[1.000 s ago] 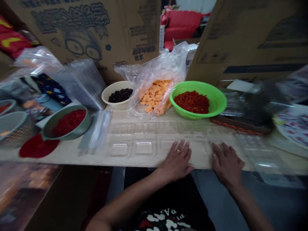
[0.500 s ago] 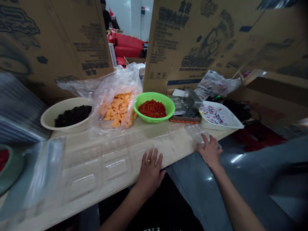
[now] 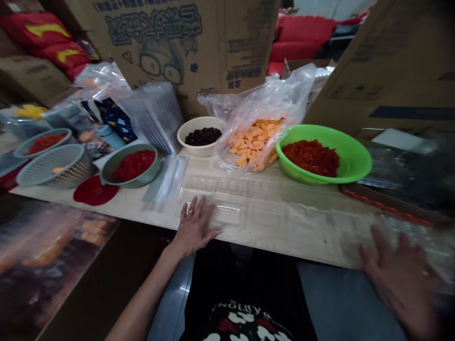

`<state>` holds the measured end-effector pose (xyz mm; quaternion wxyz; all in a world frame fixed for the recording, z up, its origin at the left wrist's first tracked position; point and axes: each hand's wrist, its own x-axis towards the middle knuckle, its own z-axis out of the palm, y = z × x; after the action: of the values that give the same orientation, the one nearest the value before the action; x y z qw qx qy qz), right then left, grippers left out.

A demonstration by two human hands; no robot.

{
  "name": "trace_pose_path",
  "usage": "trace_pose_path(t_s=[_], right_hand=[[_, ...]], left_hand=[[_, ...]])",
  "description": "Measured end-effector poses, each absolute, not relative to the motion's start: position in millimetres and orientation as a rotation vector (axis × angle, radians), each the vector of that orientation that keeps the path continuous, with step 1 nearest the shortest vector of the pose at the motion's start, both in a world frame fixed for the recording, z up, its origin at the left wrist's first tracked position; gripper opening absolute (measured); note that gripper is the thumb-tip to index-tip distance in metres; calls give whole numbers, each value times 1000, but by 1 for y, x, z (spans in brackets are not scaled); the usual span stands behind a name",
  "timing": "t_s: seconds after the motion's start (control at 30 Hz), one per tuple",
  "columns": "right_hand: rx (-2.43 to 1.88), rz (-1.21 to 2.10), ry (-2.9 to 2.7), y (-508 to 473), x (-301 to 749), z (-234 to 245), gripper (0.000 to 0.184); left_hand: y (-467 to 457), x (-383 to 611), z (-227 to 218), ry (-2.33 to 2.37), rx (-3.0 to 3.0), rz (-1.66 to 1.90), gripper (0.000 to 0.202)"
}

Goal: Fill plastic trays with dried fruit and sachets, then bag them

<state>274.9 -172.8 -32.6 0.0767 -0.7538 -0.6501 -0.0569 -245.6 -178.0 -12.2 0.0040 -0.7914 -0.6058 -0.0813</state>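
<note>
My left hand (image 3: 196, 226) lies with its fingers spread on the near edge of a clear plastic tray (image 3: 227, 213), with nothing held. Far to the right, my right hand (image 3: 400, 274) is blurred, fingers apart, by the front of the table at a clear plastic piece (image 3: 401, 227); whether it touches that is hard to make out. Behind the trays stand a cream bowl (image 3: 185, 139) of dark pieces, a clear bag of orange pieces (image 3: 256, 142) and a bright green basin (image 3: 355, 154) holding red-orange pieces.
On the left are a grey-green bowl (image 3: 149, 173) of red pieces, a grey colander (image 3: 42, 166), a red lid (image 3: 95, 190) and a stack of clear trays (image 3: 156, 113). Cardboard sheets (image 3: 238, 42) wall the back. A box with orange pieces (image 3: 53, 255) sits below the table, front left.
The view has swung left, so more of the table's left side shows. My left hand has moved left along the clear trays. My right hand stays at the right end, fingers still apart.
</note>
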Motion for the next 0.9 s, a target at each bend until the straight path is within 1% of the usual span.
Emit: trace_pose_path(t_s=[0.07, 0.13, 0.23, 0.37, 0.47, 0.6, 0.77, 0.9], right_hand=[[-2253, -101, -2043, -161, 232, -27, 65], [-2251, -33, -2128, -152, 200, -24, 64], [-2253, -9, -2158, -149, 180, -24, 60], [-2205, -160, -2132, -153, 172, -23, 58], [-2197, -232, -2069, -155, 166, -20, 56], [-2367, -182, -1884, -156, 171, -21, 58], [-2429, -63, -1889, -161, 191, -24, 57], [-2378, -52, -1903, -162, 195, -27, 59]], left_hand=[[-177, -249, -22, -1920, -2485, -211, 79], [-174, -247, -30, -1930, -2481, -212, 76], [-170, -242, -34, -1911, -2497, -245, 70], [-168, -222, -21, -1872, -2457, -322, 75], [-165, -186, -11, -1682, -2640, -345, 78], [-165, -133, -17, -1449, -2923, -288, 76], [-184, -107, -31, -1483, -2954, -279, 77], [-194, -110, -27, -1519, -2952, -287, 67]])
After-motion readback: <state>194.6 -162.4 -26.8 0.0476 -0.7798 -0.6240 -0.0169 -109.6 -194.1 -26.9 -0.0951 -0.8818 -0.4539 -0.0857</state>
